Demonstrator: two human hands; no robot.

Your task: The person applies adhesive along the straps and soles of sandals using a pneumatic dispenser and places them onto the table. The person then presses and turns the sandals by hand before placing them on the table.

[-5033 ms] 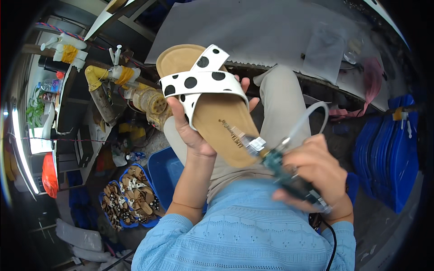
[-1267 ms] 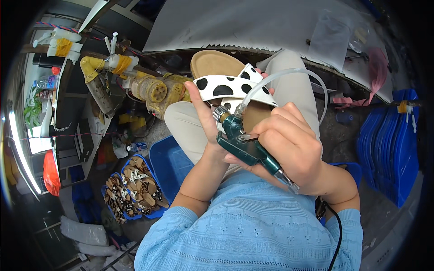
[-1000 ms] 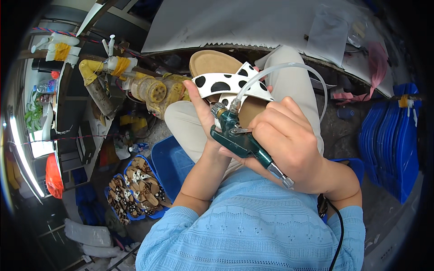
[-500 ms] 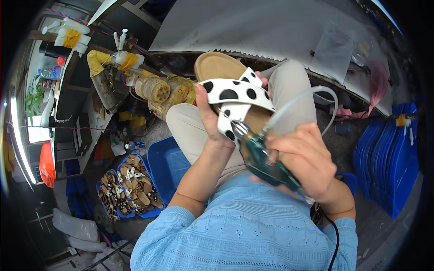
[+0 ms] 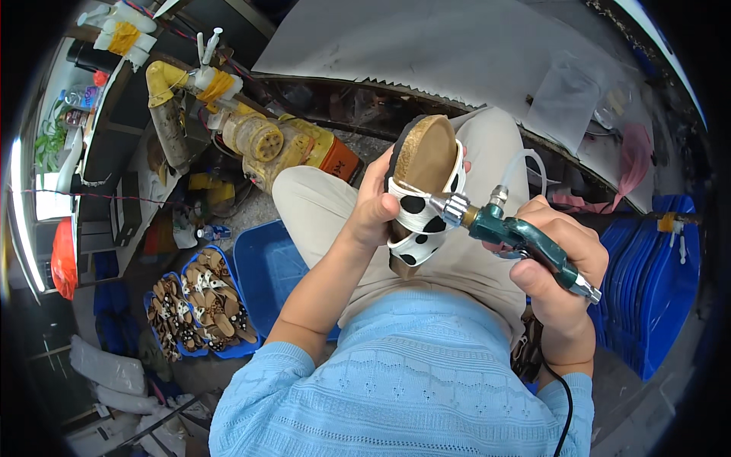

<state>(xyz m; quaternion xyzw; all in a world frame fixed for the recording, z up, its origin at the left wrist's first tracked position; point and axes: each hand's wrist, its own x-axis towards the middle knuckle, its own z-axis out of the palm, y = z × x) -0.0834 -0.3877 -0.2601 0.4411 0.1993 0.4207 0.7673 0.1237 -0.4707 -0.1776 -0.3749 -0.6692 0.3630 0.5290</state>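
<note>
Our left hand (image 5: 377, 209) clasped the spotted sandal (image 5: 420, 190); our right hand (image 5: 560, 266) gripped the green tool (image 5: 518, 234), nozzle best kept steady at the strap.

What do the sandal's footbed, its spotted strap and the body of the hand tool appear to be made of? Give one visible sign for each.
Footbed: probably cork, tan and speckled, matt. Spotted strap: likely synthetic leather or coated fabric, smooth white with black dots. Hand tool: seemingly metal, glossy green body with a shiny silver nozzle and fittings.
</note>
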